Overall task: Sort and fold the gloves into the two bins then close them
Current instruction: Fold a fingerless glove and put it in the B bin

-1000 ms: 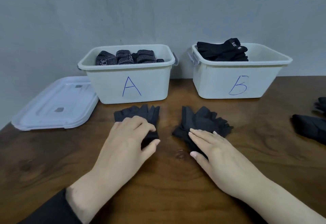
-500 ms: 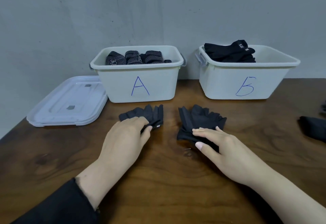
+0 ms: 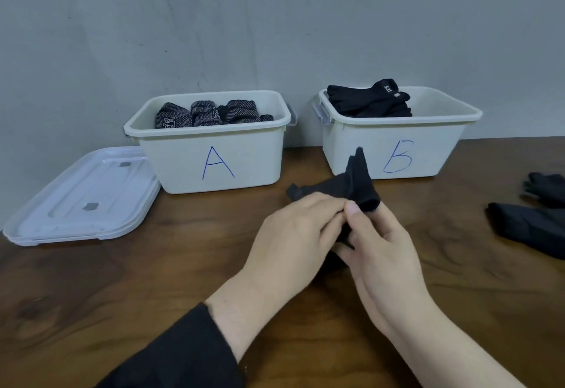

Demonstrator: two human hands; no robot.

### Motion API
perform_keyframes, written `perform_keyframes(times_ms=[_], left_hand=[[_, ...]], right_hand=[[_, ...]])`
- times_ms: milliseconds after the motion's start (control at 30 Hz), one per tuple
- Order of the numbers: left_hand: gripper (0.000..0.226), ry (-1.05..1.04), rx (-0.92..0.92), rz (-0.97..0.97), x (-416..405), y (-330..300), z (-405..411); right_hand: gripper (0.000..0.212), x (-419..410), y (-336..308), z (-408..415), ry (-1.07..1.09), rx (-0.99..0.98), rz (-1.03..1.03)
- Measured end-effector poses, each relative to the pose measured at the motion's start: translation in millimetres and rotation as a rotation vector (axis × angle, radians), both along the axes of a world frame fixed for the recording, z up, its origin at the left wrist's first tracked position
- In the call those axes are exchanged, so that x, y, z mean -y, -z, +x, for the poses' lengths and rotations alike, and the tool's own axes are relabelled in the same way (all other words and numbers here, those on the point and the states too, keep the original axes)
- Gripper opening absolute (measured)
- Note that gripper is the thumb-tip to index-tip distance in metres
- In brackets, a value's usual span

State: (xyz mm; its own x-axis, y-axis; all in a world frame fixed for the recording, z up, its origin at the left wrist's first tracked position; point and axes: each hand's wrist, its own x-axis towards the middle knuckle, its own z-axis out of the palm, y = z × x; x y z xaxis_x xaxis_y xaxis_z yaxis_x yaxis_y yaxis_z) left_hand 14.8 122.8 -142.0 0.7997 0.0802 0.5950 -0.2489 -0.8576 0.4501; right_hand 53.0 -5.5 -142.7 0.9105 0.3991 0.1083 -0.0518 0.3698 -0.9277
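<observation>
Two hands meet above the table (image 3: pixel 153 280): left hand (image 3: pixel 293 234) and right hand (image 3: pixel 382 253) both pinch a black glove bundle (image 3: pixel 351 185), fingers curled round it, held up just in front of bin B (image 3: pixel 397 133). Bin A (image 3: pixel 214 143), open, holds patterned gloves (image 3: pixel 208 114); bin B, open, holds black gloves (image 3: pixel 370 100). Lids (image 3: pixel 79 198) lie left of bin A; loose gloves (image 3: pixel 532 222) lie far right.
</observation>
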Motion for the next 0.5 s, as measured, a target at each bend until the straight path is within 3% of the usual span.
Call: perform_keyframes(times_ms=[133, 233, 333, 500], left_hand=[[0.027, -0.068, -0.013, -0.017, -27, 9, -12], [0.030, -0.027, -0.193, 0.127, -52, 18, -21], [0.036, 0.034, -0.372, 0.246, -57, 31, -24], [0.032, 0.062, -0.372, 0.291, -48, 31, -21]], right_hand=[[0.031, 18, -2, 26, 0.146, -0.125, 0.076], [0.024, 31, -5, 46, 0.223, -0.133, 0.082], [0.037, 39, -3, 58, 0.248, -0.116, 0.057], [0.018, 45, -9, 61, 0.326, 0.017, -0.118]])
